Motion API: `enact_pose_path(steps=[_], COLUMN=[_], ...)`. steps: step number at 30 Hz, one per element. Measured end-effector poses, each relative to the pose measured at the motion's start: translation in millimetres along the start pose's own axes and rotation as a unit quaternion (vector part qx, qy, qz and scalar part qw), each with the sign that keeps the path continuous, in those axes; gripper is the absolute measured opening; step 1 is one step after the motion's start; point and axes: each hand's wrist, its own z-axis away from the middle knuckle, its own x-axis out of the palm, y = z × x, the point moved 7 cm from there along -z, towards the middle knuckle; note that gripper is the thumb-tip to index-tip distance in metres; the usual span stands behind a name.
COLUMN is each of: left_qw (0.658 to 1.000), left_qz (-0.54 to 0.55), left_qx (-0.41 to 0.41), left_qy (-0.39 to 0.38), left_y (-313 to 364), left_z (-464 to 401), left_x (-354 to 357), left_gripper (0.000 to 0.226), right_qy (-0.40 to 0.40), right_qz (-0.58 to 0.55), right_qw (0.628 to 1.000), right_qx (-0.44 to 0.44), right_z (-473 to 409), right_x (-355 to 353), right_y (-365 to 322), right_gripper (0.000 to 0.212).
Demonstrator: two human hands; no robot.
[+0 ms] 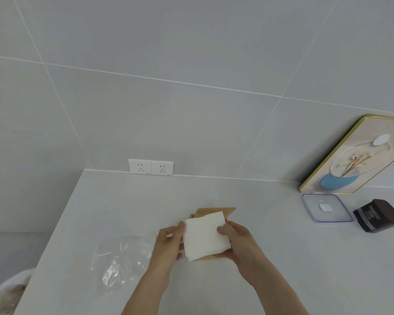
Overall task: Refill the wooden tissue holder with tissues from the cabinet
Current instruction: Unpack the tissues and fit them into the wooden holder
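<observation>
A white stack of tissues (204, 235) sits tilted over the wooden tissue holder (216, 212), which stands on the white counter (282, 258). Only the holder's far wooden edge and a strip under the stack show. My left hand (168, 243) grips the stack's left edge, thumb on top. On the right edge is my right hand (234, 241), fingers wrapped under the stack and holder. Both forearms reach in from the bottom of the view.
An empty clear plastic wrapper (121, 260) lies on the counter left of my hands. A clear lidded box (323, 208), a dark jar (378, 215) and a gold-rimmed tray (359, 155) leaning on the wall stand at the right. Twin sockets (151, 167) sit behind.
</observation>
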Motion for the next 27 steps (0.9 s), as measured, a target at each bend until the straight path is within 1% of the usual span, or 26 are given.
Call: enact_pose_path(steps=[2,3,5,7,9,11,13,16,19,22,23,25,27], left_qw=[0.997,0.996,0.997,0.999,1.000,0.999,0.993,0.972,0.956,0.938,0.933,0.919,0.895], left_qz=[0.001,0.003,0.024,0.038,0.025,-0.022,-0.095,-0.209,-0.268,-0.311,-0.322,-0.343,-0.378], left_qx=[-0.038,-0.043,-0.030,-0.012,0.001,0.022,0.049,0.075,0.081,0.097,0.101,0.115,0.148], left_qy=[-0.064,-0.074,-0.061,-0.033,-0.009,0.015,0.046,0.076,0.092,0.116,0.126,0.157,0.184], left_y=[-3,-3,-4,-4,-5,-5,-3,0,-1,0,-1,-1,2], left_z=[5,7,6,2,-3,-8,-13,-22,-29,-33,-34,-34,-31], left_x=[24,31,40,45,48,50,51,52,55,56,56,53,52], left_gripper=[0.034,0.033,0.026,0.021,0.019,0.016,0.019,0.017,0.026,0.038,0.039,0.033,0.027], right_qy=[-0.019,-0.028,-0.038,-0.027,-0.009,-0.003,0.005,0.038,0.083,0.121,0.125,0.130,0.141], right_qz=[-0.022,-0.027,-0.021,0.006,0.044,0.078,0.112,0.169,0.238,0.284,0.291,0.303,0.319], right_qw=[1.000,0.999,0.999,1.000,0.999,0.997,0.994,0.985,0.967,0.950,0.947,0.941,0.932], right_qx=[0.004,0.004,0.005,0.014,0.025,0.023,0.015,-0.001,-0.026,-0.045,-0.055,-0.079,-0.101], right_z=[-2,-3,-8,-15,-22,-28,-35,-47,-59,-65,-67,-69,-70], right_x=[-8,-12,-22,-32,-42,-48,-53,-59,-66,-71,-70,-68,-66], right_y=[-4,-4,-2,3,11,16,18,20,22,21,20,18,19], right_gripper=[0.024,0.025,0.024,0.025,0.023,0.019,0.017,0.009,0.004,0.008,0.008,0.011,0.018])
